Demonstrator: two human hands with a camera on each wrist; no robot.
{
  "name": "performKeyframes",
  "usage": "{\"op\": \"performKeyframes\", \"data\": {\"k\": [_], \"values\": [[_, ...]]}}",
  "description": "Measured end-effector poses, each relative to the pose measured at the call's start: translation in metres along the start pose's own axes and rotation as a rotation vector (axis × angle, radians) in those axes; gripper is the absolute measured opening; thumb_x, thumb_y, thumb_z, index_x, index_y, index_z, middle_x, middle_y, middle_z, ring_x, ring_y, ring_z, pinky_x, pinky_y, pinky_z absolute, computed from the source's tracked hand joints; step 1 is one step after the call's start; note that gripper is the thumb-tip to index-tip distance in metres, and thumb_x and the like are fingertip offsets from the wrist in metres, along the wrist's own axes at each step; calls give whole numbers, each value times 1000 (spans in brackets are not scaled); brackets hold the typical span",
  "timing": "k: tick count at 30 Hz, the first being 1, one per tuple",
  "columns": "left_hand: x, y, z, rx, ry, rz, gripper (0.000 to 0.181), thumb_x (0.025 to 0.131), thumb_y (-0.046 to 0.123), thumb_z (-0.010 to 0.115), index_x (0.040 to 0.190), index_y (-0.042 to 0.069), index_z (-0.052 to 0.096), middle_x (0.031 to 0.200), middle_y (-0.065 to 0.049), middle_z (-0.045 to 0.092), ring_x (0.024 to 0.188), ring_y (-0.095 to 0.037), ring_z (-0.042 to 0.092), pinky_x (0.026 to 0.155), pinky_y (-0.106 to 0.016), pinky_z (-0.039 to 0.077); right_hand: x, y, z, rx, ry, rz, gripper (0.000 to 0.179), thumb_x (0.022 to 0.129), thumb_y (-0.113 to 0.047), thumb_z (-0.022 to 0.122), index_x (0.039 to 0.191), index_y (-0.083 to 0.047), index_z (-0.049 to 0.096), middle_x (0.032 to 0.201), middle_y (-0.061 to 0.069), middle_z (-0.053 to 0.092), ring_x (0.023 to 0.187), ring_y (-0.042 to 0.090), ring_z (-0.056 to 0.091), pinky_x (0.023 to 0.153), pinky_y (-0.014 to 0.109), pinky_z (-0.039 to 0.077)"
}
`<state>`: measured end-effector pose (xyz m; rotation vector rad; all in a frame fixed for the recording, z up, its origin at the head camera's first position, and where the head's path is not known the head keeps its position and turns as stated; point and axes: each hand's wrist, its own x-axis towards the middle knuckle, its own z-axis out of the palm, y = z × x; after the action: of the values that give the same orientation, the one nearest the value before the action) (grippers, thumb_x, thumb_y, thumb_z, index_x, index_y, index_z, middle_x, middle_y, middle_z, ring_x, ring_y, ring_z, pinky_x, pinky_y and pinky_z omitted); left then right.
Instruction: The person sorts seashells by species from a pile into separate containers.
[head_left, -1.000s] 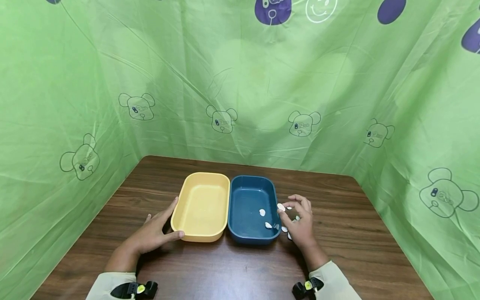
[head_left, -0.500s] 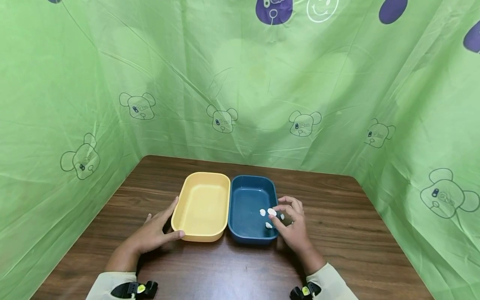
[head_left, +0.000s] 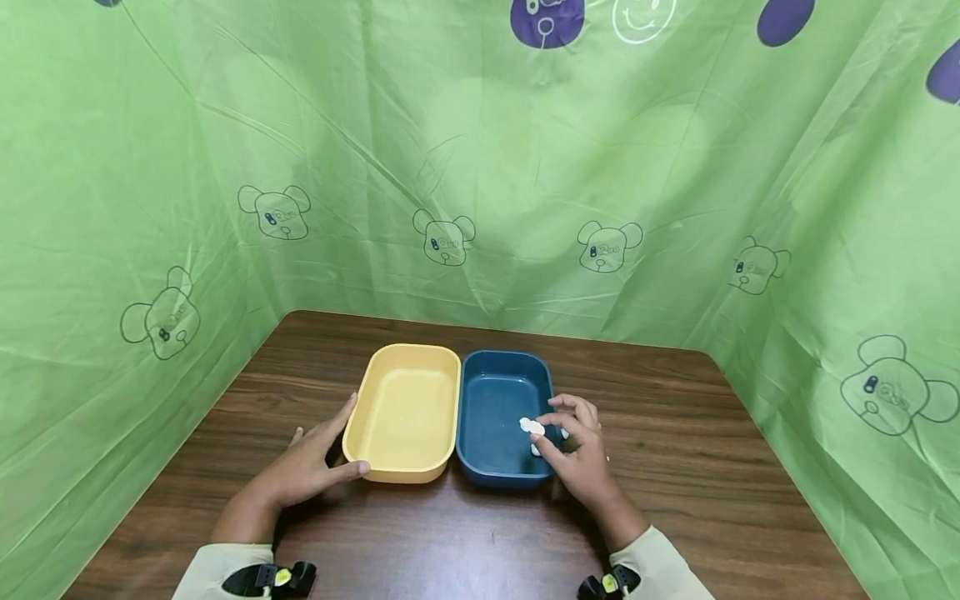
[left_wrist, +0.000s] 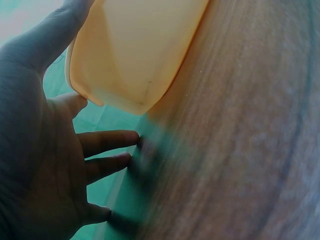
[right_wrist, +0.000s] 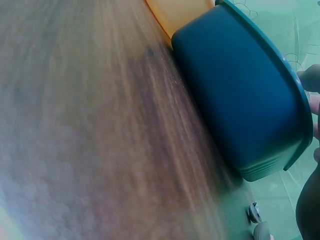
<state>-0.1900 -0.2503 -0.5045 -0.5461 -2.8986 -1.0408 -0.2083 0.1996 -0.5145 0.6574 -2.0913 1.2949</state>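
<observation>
A yellow rectangular tray (head_left: pixel 408 475) stands left of a blue one of similar shape, side by side. My left hand (head_left: pixel 311 467) rests against the yellow tray's left side, thumb at the near corner; in the left wrist view its other fingers (left_wrist: pixel 107 142) are spread and fairly straight. Over the right part of the blue tray (head_left: pixel 480 477), my right hand (head_left: pixel 585 467) pinches a small flat white piece (head_left: pixel 537 428) between thumb and forefinger. Another white piece (head_left: pixel 525 424) lies beside it, and one (head_left: pixel 536 451) shows partly below the thumb.
Outside the blue tray, the right wrist view shows small pale pieces (right_wrist: pixel 262 231) on the wooden table (head_left: pixel 420 542); from the head view my right hand mostly hides them. Green printed cloth (head_left: pixel 480 167) surrounds the table's back and sides.
The right hand has moved left, bringing the white piece over the blue tray's rim and lower, beside the pieces inside. The left hand and both trays stay put.
</observation>
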Motion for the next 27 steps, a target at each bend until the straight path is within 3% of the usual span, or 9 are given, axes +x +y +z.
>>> {"op": "performKeyframes", "data": {"k": [7,15,22,27], "values": [[0,-1,0,0,0,-3,111,94,50,81,178,22,13,176,-23,35,155,-64,37,108,-100,10,-2,3,0,1,-8,61,31,87,2,87,113,-16,82,137,18,64,135,39,46,105,44,25],[1,1,0,-1,3,-3,111,94,51,81,178,22,14,176,-23,36,154,-63,38,108,-100,9,2,7,-2,2,112,121,18,97,3,76,102,-12,82,128,23,68,130,34,49,98,44,24],[1,1,-1,3,4,0,111,94,51,81,178,23,14,176,-23,35,155,-63,38,108,-100,10,5,15,-7,-5,220,112,14,99,10,69,95,3,80,119,28,68,121,35,53,102,30,31],[0,0,0,0,2,-1,112,94,51,81,178,25,12,176,-23,35,155,-63,38,108,-100,10,6,20,-10,-21,252,113,13,99,10,69,94,5,79,117,30,68,116,35,53,100,24,33]]}}
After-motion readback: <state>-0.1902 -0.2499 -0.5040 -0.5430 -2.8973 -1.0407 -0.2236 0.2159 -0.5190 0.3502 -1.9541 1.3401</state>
